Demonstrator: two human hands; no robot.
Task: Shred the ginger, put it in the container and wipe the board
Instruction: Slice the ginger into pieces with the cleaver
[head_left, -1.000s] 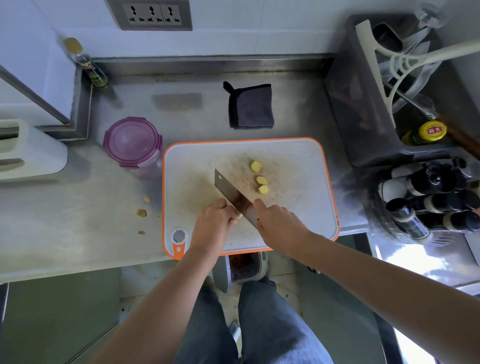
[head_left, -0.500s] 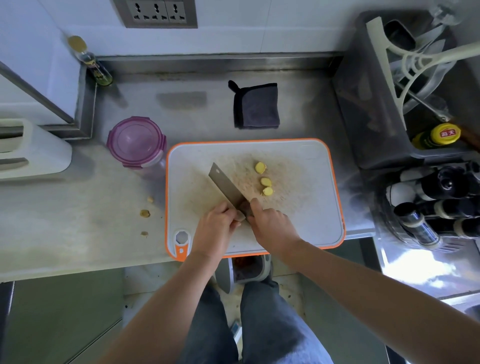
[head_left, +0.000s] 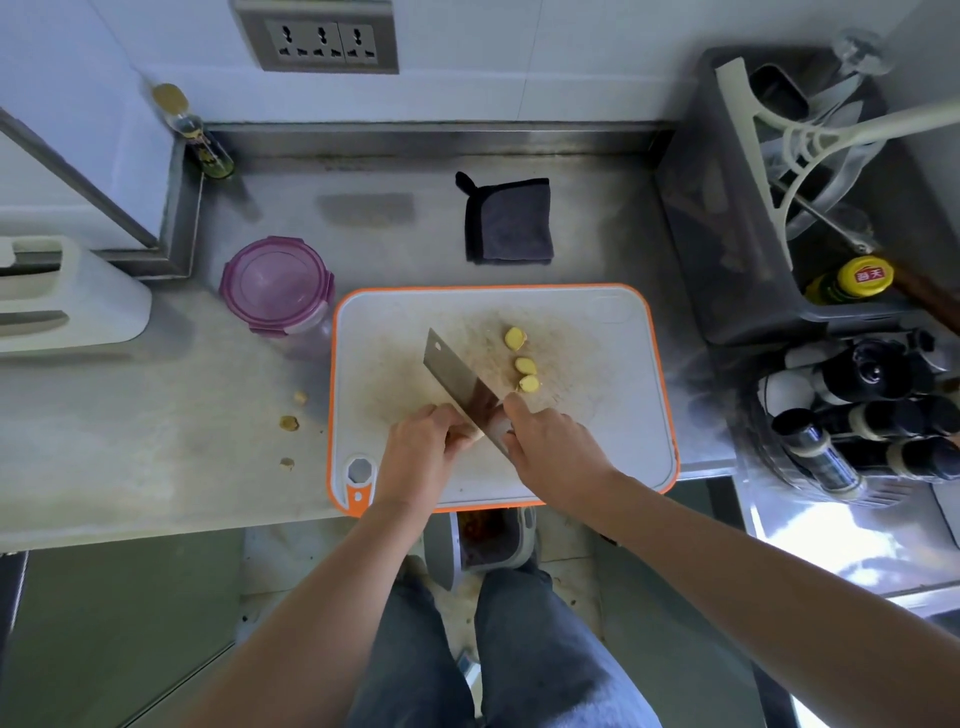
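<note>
**Two hands at the cleaver on the cutting board**

The right hand (head_left: 550, 441) is wrapped round the handle of the cleaver (head_left: 457, 379), with the forefinger lying up along the blade's right face. The handle itself is hidden inside the fist. The blade runs slantwise from the hand toward the board's far left, edge down on the cutting board (head_left: 597, 415).

The left hand (head_left: 421, 447) sits just left of the blade with its fingers curled under and knuckles against the steel. It is pinching a ginger piece (head_left: 475, 432) to the board, and only a pale sliver shows between fingertips and blade.

Just right of the blade, near the board's middle, lie three ginger slices (head_left: 525, 366) in a loose row. The nearest is just beside the right forefinger.

Off the board's left edge, three small ginger scraps (head_left: 289, 422) are scattered on the desk (head_left: 156, 441), apart from one another.

At the board's far left corner stands one round container (head_left: 278, 283) with its purple lid clipped on. It is close beside the orange rim, though whether they touch is unclear.

Beyond the board's far edge lies one dark folded cloth (head_left: 509, 221), apart from it.
</note>
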